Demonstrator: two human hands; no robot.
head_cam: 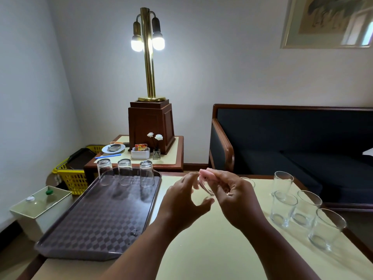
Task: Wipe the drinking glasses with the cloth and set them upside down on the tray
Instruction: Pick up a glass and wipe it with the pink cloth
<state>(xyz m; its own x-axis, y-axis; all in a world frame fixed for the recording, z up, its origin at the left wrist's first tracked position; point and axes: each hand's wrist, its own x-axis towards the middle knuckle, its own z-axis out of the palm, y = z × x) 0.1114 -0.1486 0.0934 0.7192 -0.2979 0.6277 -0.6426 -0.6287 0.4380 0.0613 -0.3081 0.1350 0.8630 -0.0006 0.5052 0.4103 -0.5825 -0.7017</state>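
Nearest on the right, one of the four upright glasses (326, 229) is set close to the right edge of the table (201, 251). It could be knocked off if the right forearm is swung wide. A few drops (133, 233) are seen on the tray (96, 219) towards its near rim, so a wiped rim could be wetted again if it is set down there.

In the middle, above the table, a glass (206, 188) is held between the tray and the upright group. It is clasped by the curled fingers of the left hand (181, 199), and the cloth (207, 173) is pinched to its rim by the closed fingertips of the right hand (236, 201). The glass could be dropped if that clasp is loosened during turning.

Open tray floor is left in front of the three upturned glasses (125, 170) at the far rim. These could be clipped if the glass is carried too far.
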